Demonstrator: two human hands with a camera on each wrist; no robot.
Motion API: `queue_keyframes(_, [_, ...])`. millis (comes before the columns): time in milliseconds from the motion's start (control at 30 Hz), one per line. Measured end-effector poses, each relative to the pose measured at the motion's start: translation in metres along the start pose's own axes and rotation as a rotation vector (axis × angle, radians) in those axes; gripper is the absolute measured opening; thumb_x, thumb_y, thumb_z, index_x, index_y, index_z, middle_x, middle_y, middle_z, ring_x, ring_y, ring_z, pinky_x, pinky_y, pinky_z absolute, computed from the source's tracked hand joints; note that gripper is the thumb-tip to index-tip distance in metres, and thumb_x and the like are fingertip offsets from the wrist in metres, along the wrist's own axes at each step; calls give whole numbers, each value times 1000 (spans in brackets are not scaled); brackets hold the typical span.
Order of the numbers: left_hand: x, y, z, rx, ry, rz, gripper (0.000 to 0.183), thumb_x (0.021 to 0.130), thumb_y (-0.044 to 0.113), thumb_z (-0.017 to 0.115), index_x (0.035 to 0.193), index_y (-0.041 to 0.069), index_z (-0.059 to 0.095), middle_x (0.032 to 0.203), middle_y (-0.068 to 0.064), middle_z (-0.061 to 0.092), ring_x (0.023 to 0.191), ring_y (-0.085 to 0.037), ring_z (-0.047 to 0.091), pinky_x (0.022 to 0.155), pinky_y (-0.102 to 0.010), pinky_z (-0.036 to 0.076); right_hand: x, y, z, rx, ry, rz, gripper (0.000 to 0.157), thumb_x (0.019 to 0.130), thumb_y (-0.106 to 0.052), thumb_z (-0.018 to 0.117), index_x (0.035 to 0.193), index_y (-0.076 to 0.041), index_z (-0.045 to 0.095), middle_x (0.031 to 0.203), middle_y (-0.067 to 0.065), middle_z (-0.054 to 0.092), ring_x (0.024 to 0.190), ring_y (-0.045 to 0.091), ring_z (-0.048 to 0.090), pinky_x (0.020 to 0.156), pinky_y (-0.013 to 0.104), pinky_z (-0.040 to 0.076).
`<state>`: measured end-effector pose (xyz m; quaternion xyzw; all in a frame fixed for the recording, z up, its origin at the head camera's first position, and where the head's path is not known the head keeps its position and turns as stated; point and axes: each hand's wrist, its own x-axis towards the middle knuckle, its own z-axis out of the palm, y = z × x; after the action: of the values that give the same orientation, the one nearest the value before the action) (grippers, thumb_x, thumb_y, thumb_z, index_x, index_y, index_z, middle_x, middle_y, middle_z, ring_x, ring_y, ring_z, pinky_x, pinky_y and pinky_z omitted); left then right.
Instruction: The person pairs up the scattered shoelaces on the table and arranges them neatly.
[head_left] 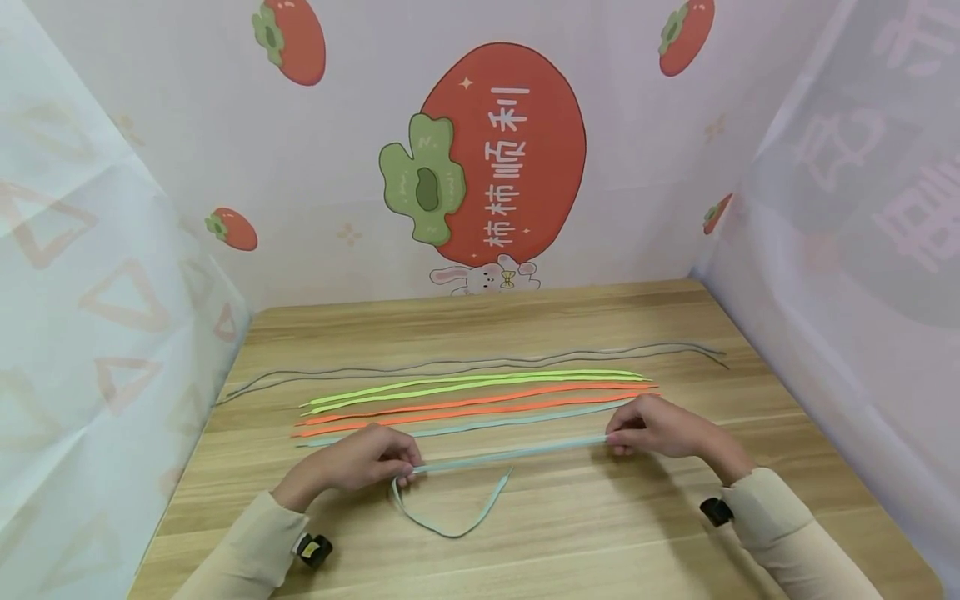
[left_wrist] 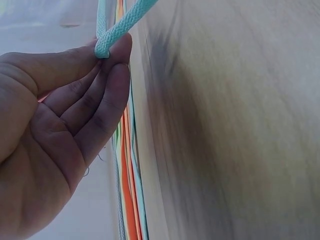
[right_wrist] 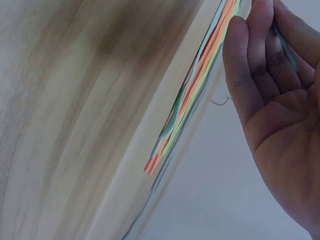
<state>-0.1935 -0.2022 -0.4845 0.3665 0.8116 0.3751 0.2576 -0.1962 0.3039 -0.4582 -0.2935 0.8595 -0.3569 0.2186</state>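
Observation:
A mint-blue flat shoelace [head_left: 513, 453] is stretched between both hands, low over the table. My left hand [head_left: 363, 458] pinches it between thumb and fingertips; from there its free part curves in a loop toward the front, with the tip pointing up to the right. In the left wrist view the lace [left_wrist: 125, 25] folds sharply at the pinch. My right hand [head_left: 660, 427] pinches the other end, and a short tail of lace [right_wrist: 286, 47] shows inside the fingers in the right wrist view. Just behind the hands lies a second mint-blue shoelace [head_left: 487, 425], partly covered by them.
Behind it, side by side across the wooden table [head_left: 600, 533], lie two orange shoelaces [head_left: 480, 408], two neon yellow ones [head_left: 480, 382] and two thin grey ones [head_left: 420, 367]. Printed sheets form a back wall [head_left: 330, 158] and side walls around the table.

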Motion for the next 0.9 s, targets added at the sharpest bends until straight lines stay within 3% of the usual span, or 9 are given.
queue_keyframes(467, [-8,1,-3,-18,9,11,11,106,15,64,106,9,74,93,-2,76,82,-3,69,74,-23,58,-16,9,-9,70,47,6,17,104,-18,68,100,-5,78,88,11,77,78,20,73,70,35,62])
queue_keyframes(900, [-28,-6,-7,-87,63,-13,14,106,18,66,109,6,74,96,-6,78,84,-8,73,77,-24,59,-29,19,-21,50,91,33,17,105,-14,67,100,-1,77,87,9,76,78,20,73,72,36,63])
